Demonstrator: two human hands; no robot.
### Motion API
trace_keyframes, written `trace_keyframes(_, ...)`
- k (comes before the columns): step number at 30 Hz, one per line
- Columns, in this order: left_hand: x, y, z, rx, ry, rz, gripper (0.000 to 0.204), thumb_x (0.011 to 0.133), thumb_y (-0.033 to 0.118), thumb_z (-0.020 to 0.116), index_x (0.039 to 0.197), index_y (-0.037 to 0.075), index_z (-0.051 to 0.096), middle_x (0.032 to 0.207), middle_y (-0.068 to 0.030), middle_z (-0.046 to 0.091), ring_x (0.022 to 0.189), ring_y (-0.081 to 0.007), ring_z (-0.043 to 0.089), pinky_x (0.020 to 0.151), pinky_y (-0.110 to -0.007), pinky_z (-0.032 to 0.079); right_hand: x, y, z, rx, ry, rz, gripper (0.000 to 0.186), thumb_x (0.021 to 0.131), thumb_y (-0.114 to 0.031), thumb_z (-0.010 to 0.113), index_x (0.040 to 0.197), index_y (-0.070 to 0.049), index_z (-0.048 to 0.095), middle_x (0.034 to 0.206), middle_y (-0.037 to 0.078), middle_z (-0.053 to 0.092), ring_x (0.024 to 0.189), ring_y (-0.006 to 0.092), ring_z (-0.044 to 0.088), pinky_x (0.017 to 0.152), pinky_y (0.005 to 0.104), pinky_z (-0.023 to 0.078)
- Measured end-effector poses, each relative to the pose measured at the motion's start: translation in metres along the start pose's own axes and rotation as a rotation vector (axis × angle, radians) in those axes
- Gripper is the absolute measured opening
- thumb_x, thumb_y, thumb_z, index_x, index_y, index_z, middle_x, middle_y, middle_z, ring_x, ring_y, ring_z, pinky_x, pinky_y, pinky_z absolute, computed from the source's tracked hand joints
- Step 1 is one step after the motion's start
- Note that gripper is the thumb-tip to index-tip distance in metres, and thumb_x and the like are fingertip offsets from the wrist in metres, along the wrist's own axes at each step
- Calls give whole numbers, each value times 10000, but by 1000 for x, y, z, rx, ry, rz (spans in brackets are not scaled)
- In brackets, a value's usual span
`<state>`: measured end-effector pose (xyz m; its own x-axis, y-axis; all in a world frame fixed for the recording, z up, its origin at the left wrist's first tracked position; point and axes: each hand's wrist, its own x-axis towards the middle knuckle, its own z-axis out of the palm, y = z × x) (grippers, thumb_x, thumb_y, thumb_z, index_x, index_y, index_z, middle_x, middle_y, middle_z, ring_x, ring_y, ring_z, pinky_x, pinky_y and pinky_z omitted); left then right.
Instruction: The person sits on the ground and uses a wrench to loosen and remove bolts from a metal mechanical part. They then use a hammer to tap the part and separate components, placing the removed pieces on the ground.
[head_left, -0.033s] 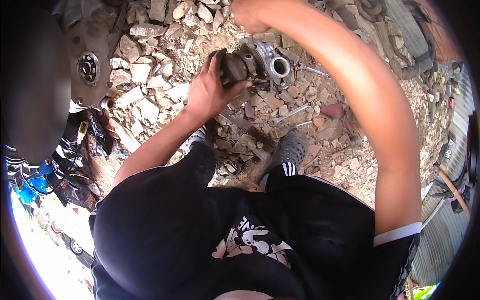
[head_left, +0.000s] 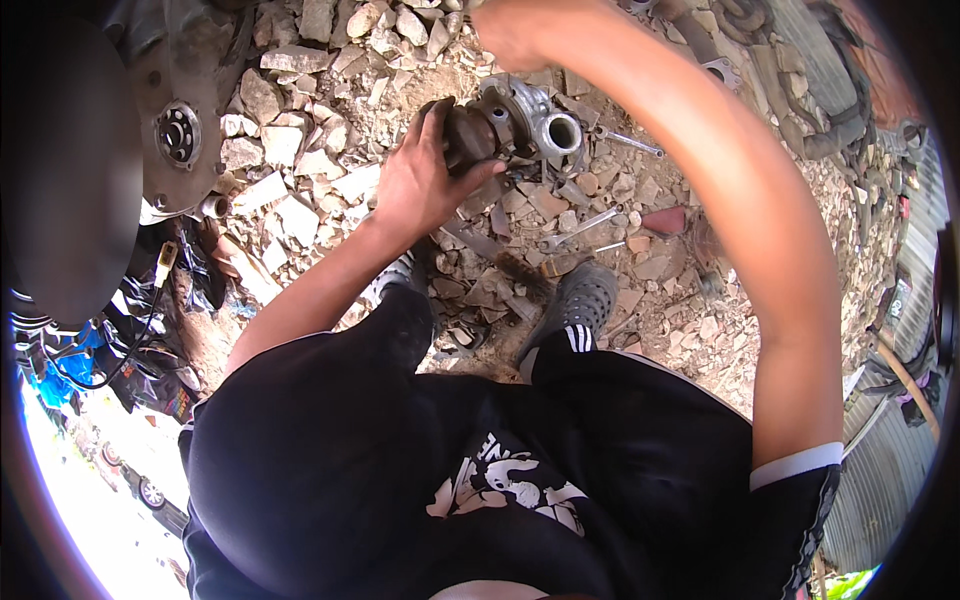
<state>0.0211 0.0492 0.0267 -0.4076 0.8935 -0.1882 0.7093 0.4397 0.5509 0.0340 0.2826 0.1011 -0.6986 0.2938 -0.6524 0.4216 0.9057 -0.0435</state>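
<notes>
A turbocharger (head_left: 505, 125) sits on the stony ground in front of me. One side of it is dark and rusty, the other a silver housing with a round open outlet that faces me. My left hand (head_left: 420, 175) grips the dark side, fingers over its far left and thumb along its near side. At the top edge my right hand (head_left: 512, 38) hangs just beyond the silver housing, its arm curving in from the right. Its fingers are smeared and partly out of frame, so what they hold, if anything, cannot be seen.
Wrenches (head_left: 585, 228) lie on the rubble, another wrench (head_left: 630, 142) right of the turbocharger. A brush (head_left: 520, 268) lies by my shoes. A large metal casing (head_left: 165, 130) stands at left. Hoses and scrap (head_left: 830, 120) line the right, beside corrugated sheet (head_left: 875, 475).
My right hand has shifted slightly right and toward me beyond the silver housing. My left hand and the turbocharger have stayed in place.
</notes>
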Motion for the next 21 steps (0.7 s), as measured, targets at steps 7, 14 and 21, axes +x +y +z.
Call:
trace_keyframes(7,3,-1,-1,25,-56,19,1079,864,687,737,1513,-88,359,1280,-352,590,986,-498,728,814,-534,626,-67,29,83,112,608,-199,228,904,-175,699,851,45,728,789,267,714,772,432,739,698,505,599)
trace_keyframes(14,6,6,-6,89,-141,-85,1086,879,687,718,1558,-60,316,1450,-292,506,1057,-469,721,876,-518,628,-89,-2,115,162,657,-56,235,902,-78,552,789,14,737,727,225,712,673,414,743,620,517,596)
trace_keyframes(21,5,4,0,137,-55,-54,1115,802,696,789,1550,-24,382,1431,-271,563,1035,-424,743,870,-481,623,-80,2,89,53,661,-184,280,940,-115,526,802,39,714,726,243,711,663,394,744,610,508,611)
